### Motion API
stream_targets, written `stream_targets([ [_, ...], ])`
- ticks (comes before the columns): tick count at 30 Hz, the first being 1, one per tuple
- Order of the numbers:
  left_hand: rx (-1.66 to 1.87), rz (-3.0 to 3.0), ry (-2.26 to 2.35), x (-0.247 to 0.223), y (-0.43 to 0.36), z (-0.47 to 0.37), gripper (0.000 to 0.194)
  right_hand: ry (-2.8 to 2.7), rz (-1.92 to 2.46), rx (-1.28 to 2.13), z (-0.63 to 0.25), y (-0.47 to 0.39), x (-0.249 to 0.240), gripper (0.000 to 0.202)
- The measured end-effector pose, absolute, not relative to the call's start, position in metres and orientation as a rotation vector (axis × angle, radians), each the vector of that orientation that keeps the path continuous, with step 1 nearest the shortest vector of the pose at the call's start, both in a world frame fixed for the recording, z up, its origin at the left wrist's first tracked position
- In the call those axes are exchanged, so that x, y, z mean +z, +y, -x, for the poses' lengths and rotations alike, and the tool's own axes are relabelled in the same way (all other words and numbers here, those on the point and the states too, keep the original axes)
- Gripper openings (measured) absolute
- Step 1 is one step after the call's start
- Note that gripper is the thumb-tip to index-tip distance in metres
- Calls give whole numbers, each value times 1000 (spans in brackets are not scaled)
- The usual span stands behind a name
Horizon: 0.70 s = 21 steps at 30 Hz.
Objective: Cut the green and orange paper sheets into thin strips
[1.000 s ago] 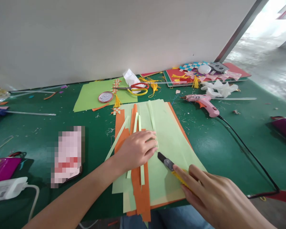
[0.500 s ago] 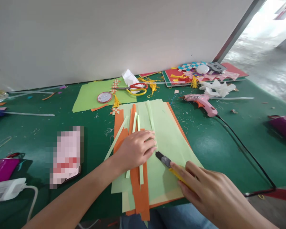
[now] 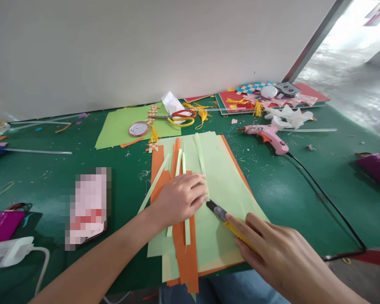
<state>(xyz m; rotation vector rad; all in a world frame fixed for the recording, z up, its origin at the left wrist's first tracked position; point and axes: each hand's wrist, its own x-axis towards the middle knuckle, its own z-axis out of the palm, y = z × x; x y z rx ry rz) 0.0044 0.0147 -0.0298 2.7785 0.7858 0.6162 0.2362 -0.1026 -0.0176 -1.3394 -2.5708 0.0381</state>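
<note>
My right hand (image 3: pixel 270 240) is wrapped round a yellow box cutter (image 3: pixel 237 232), its dark tip touching the pale green paper sheet (image 3: pixel 231 181) just beside my left fingertips. My left hand (image 3: pixel 182 196) presses down on the sheet with curled fingers close together, their tips on a narrow pale green paper strip (image 3: pixel 200 154). Beneath the left palm lie more loose green strips (image 3: pixel 156 181) and several orange paper strips (image 3: pixel 191 261). Orange sheets (image 3: pixel 245 177) show under the green paper's edges.
A pink glue gun (image 3: pixel 267 135) with a black cord lies at right. Scissors (image 3: pixel 180 118) and a round red-rimmed tin (image 3: pixel 138 129) rest on a brighter green sheet (image 3: pixel 114 122) behind. At left are a blurred-out phone (image 3: pixel 88 211) and a white charger (image 3: pixel 11 252).
Almost nothing differs. The box cutter and my right hand have shifted very slightly; my left hand stays in place on the paper.
</note>
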Motion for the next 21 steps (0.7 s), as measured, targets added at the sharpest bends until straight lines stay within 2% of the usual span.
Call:
stream_targets([
  [21,597,-2783,772,-27,15,-4,15,-2584,1344,9,-239,-105,-19,36],
])
